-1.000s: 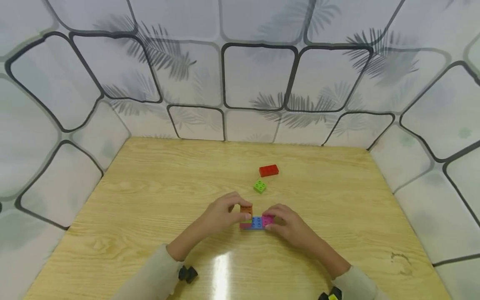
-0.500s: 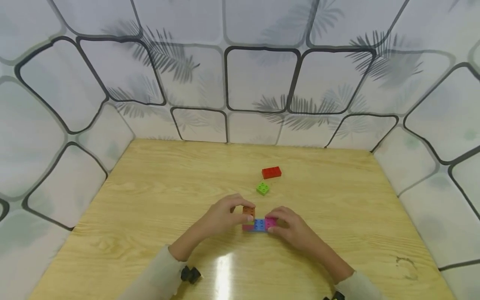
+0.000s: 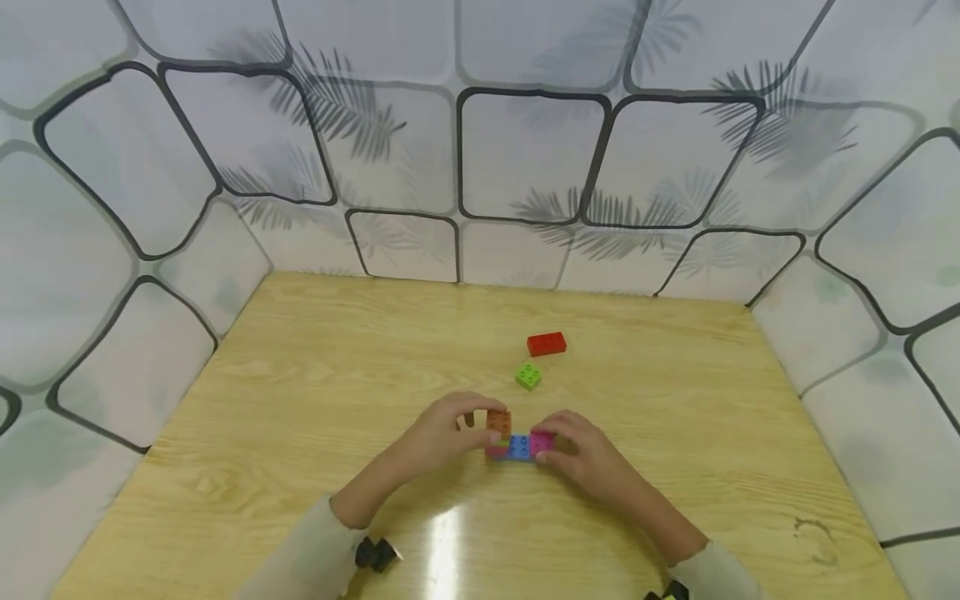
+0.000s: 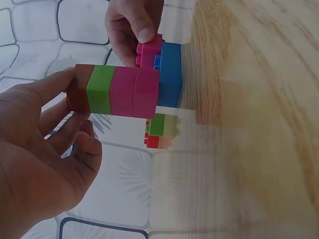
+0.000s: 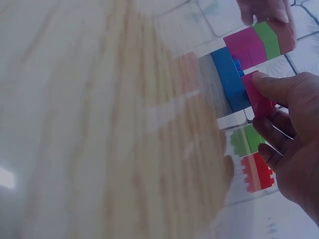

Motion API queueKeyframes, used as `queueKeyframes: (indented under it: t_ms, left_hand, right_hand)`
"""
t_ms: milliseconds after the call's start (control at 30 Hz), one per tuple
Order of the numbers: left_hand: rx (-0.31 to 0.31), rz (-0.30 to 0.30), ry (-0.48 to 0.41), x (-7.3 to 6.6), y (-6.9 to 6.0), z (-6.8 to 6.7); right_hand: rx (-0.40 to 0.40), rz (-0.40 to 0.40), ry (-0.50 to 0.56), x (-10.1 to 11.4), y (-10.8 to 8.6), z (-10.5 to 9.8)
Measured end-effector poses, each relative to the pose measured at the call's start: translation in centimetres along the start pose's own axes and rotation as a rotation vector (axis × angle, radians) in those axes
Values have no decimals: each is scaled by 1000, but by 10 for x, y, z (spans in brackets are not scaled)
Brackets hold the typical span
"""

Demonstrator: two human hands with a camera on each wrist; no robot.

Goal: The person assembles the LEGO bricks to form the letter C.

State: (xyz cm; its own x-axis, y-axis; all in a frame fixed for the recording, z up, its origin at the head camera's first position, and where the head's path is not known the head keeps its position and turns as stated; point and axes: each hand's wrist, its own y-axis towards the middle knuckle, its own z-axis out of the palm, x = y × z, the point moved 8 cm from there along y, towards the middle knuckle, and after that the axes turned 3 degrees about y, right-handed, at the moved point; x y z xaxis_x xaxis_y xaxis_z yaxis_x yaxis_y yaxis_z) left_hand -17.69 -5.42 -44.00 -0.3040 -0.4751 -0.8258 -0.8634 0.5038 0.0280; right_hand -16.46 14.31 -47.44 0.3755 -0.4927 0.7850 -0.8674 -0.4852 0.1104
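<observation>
A long blue brick [image 3: 518, 447] lies on the table with a stack at its left end: pink bricks [image 4: 130, 91], a green one [image 4: 100, 89] and an orange-brown brick [image 3: 498, 423] on top. My left hand [image 3: 442, 433] pinches the orange-brown brick between thumb and fingers. At the blue brick's right end sits a single pink brick [image 5: 258, 94], which my right hand [image 3: 585, 454] pinches from the right. Between stack and pink brick, blue studs show.
Behind the hands, a small green brick [image 3: 528, 377] and a red brick [image 3: 547, 343] lie on the wooden table [image 3: 360, 350]. Patterned panels [image 3: 525, 158] stand at the table's back and both sides.
The head view has shifted slightly. The orange-brown brick's top has tilted a little; both hands keep their grip at the same ends of the blue brick.
</observation>
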Motion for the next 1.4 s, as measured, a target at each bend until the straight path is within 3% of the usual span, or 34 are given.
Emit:
queueKeyframes:
  t_ms: [367,533,867,1100,1400]
  left_hand:
    - [-15,3,3,3,1,-2]
    - [-26,13,14,1,3,-2]
    - [-19,4,-1,3,1,-1]
    - [-16,9,-13,5,-1,-1]
    - [-10,10,-21,3,0,-1]
  right_hand:
    - [13,27,5,-5,2,1]
    - [25,46,44,-10,9,-12]
    - [-87,64,-3,-44,57,-60]
    - [-113,108,13,-68,89,-76]
    - [-148,182,40,-107,109,-83]
